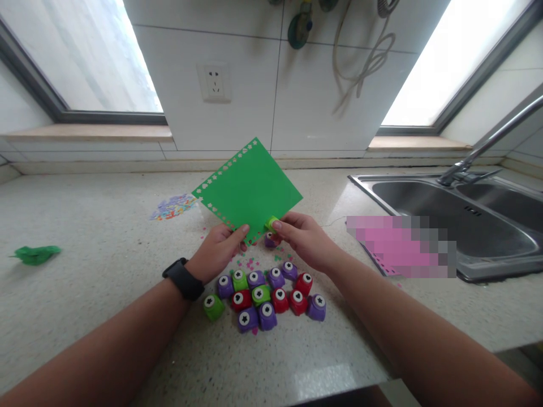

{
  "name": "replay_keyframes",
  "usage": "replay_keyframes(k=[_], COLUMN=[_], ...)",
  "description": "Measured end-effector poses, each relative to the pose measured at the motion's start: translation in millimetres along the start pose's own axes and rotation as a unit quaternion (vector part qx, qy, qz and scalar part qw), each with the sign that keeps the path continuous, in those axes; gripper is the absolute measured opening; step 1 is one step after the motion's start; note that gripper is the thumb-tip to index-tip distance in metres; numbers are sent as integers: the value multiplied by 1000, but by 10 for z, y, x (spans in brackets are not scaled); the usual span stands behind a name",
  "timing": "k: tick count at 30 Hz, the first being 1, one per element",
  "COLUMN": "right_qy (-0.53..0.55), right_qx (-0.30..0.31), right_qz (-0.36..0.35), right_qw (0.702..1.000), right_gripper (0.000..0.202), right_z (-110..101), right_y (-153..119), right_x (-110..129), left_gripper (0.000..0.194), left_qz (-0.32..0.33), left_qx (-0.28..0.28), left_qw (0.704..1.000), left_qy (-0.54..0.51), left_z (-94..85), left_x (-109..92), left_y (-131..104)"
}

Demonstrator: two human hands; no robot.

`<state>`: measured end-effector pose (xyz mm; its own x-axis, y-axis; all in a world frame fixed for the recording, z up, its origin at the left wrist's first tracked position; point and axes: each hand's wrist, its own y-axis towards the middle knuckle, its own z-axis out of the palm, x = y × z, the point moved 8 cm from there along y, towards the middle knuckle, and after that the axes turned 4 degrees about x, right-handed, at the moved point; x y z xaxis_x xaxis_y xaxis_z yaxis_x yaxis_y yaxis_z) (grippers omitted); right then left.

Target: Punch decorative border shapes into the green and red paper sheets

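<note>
A green sheet of paper (254,186) is held up above the counter, with small shaped holes along its two left edges. My left hand (216,249), with a black watch on the wrist, pinches the sheet's lower left edge between thumb and fingers. At the lower right edge, my right hand (303,237) grips a green craft punch (271,223) against the paper. A purple punch (270,240) shows just below it. Several purple, red and green craft punches (261,295) stand grouped on the counter below my hands, with pink and green paper bits (250,263) behind them.
A heap of coloured paper bits (173,207) lies left of the sheet. Further left is a crumpled green piece (37,255). Pink paper (390,243), partly blurred, lies beside the steel sink (377,195) on the right. A tiled wall (237,124) stands behind the counter.
</note>
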<state>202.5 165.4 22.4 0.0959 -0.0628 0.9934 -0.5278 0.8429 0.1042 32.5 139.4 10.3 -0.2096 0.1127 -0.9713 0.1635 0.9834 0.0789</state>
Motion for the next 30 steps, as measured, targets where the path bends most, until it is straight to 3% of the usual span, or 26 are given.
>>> replay_keyframes(k=[6, 17, 30], right_qy=[42, 34, 0], right_qx=[-13, 0, -1], right_qz=[50, 69, 61], right_qw=[998, 997, 998], right_gripper=[31, 32, 33], right_z=[17, 86, 86], right_y=[7, 17, 22], right_x=[-124, -132, -105], left_gripper=[43, 52, 52], left_qz=[0, -5, -14], left_qx=[13, 29, 28], left_qw=[1000, 998, 998], left_qy=[3, 52, 62], left_z=[31, 23, 33], left_x=[-18, 79, 34], left_y=[-1, 8, 0])
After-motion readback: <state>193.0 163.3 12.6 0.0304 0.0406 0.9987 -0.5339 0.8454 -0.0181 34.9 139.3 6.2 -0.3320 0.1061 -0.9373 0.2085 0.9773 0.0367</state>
